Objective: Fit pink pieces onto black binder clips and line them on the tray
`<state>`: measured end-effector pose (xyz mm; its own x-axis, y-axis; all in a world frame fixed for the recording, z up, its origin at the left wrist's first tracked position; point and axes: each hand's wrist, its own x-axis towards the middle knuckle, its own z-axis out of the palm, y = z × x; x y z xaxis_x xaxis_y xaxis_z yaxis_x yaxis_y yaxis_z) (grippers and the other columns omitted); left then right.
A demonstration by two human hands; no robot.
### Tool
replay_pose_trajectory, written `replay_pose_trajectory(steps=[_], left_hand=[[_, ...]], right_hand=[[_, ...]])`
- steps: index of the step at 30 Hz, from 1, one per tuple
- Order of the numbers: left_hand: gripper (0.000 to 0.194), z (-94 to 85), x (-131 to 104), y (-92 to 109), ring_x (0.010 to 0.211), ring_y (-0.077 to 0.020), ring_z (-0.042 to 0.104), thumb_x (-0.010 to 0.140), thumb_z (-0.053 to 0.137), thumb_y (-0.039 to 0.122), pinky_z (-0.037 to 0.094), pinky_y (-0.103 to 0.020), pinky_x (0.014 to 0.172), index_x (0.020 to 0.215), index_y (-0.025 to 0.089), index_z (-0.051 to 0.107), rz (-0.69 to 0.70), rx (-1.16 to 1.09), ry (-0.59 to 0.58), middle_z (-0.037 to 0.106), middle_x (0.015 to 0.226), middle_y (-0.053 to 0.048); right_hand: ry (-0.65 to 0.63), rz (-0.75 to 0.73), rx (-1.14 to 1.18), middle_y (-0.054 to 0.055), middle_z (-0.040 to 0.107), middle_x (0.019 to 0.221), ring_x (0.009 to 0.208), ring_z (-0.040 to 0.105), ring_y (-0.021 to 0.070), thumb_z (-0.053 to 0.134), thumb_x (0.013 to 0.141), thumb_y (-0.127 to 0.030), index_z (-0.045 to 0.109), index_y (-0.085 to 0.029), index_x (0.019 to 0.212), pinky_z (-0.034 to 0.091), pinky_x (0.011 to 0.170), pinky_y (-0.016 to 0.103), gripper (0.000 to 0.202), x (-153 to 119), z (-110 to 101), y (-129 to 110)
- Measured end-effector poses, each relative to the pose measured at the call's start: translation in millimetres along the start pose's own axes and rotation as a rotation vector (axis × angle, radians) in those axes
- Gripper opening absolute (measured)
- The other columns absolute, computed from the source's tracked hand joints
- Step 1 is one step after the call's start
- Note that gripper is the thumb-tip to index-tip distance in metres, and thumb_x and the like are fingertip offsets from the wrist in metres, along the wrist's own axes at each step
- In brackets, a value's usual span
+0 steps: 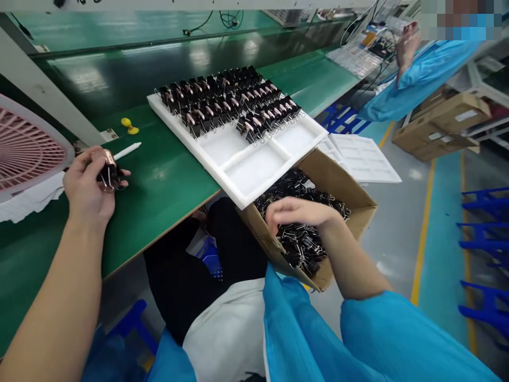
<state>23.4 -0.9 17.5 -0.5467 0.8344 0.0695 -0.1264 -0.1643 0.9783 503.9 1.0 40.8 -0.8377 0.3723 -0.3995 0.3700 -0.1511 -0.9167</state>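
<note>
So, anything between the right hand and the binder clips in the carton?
Nothing visible: right hand is over the open carton, binder clips below. The white tray overlaps the carton's edge in view, beside the fingers, not between.

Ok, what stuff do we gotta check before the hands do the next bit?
1. Left hand has a good hold of something: ok, its fingers are around a black clip.
2. Right hand has nothing in it: cannot tell, its fingers are curled over the box.
3. Clips in the box: ok, there's a big pile.
4. Room in the tray: ok, the near spaces are bare.
5. Whole tray on the table: not ok, a corner pokes past the edge.
6. Fan is off: cannot tell.
</note>
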Motion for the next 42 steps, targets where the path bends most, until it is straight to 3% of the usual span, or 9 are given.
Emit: replay_pose_trajectory(steps=[2,4,7,10,20,28,32,37,42], left_hand=[[0.045,4.1,-4,3,0.050,-0.0177,0.062,0.059,0.088,0.029,0.039,-0.027,0.032,0.099,0.021,0.068,-0.001,0.011,-0.010,0.066,0.082,0.003],[0.042,7.1,-7,5,0.048,-0.0176,0.060,0.060,0.086,0.026,0.032,-0.025,0.031,0.097,0.020,0.068,0.008,0.008,-0.030,0.066,0.080,0.002],[0.035,8.1,-8,5,0.050,-0.0158,0.059,0.061,0.084,0.022,0.030,-0.023,0.033,0.092,0.018,0.070,0.039,0.005,-0.040,0.067,0.079,0.000],[0.034,6.8,-6,1,0.056,-0.0153,0.058,0.060,0.084,0.020,0.035,-0.022,0.036,0.091,0.018,0.071,0.073,-0.019,-0.034,0.068,0.079,-0.001],[0.037,7.7,-6,-1,0.062,-0.0145,0.057,0.060,0.088,0.025,0.038,-0.022,0.039,0.093,0.018,0.071,0.098,-0.008,-0.069,0.066,0.079,-0.001],[0.043,5.5,-5,-5,0.064,-0.0157,0.061,0.055,0.096,0.035,0.041,-0.022,0.040,0.091,0.021,0.076,0.078,0.033,-0.028,0.070,0.082,0.000],[0.054,5.2,-8,-6,0.072,-0.0189,0.066,0.050,0.101,0.038,0.050,-0.025,0.046,0.097,0.023,0.080,0.036,0.013,-0.043,0.074,0.085,-0.002],[0.045,4.5,-19,-2,0.072,-0.0172,0.065,0.058,0.100,0.039,0.052,-0.026,0.053,0.093,0.017,0.082,-0.064,-0.011,-0.125,0.076,0.092,-0.008],[0.034,-0.9,-32,6,0.070,-0.0136,0.059,0.068,0.094,0.040,0.051,-0.024,0.056,0.087,0.015,0.081,-0.108,-0.083,-0.316,0.067,0.082,-0.006]], right_hand=[[0.576,0.099,-0.110,0.010,0.074,0.091,0.084,0.070,0.0195,0.056,0.105,-0.053,0.070,-0.016,0.098,0.058,0.082,0.034,0.039,-15,-42,48],[0.853,0.422,-0.348,0.012,0.075,0.099,0.088,0.070,0.0195,0.055,0.104,-0.037,0.069,-0.015,0.111,0.056,0.079,0.030,0.027,-12,-72,98],[0.800,0.788,-0.586,0.016,0.076,0.112,0.101,0.071,0.0245,0.065,0.093,-0.020,0.069,-0.012,0.123,0.056,0.086,0.031,0.031,5,-94,154],[0.707,0.885,-0.666,0.020,0.075,0.118,0.113,0.071,0.0338,0.074,0.086,-0.019,0.076,-0.012,0.114,0.055,0.096,0.039,0.029,12,-96,184],[0.679,0.822,-0.719,0.018,0.075,0.118,0.119,0.069,0.0325,0.072,0.089,-0.017,0.077,-0.015,0.089,0.051,0.104,0.036,0.005,13,-81,216],[1.176,0.659,-0.574,0.015,0.072,0.096,0.091,0.068,0.0264,0.042,0.103,-0.038,0.060,-0.020,0.092,0.056,0.085,0.036,0.028,-36,-103,152],[1.411,0.113,-0.092,0.007,0.062,0.080,0.073,0.061,0.0236,0.057,0.088,-0.053,0.057,-0.023,0.082,0.053,0.067,0.036,0.030,-54,-97,78],[1.209,-0.358,-0.032,0.010,0.066,0.098,0.082,0.059,0.0245,0.068,0.082,-0.049,0.065,-0.024,0.080,0.051,0.075,0.039,0.026,-9,-41,-25],[0.835,-0.476,-0.136,0.008,0.069,0.106,0.103,0.061,0.0279,0.070,0.088,-0.051,0.069,-0.025,0.081,0.050,0.089,0.039,0.027,95,32,-93]])
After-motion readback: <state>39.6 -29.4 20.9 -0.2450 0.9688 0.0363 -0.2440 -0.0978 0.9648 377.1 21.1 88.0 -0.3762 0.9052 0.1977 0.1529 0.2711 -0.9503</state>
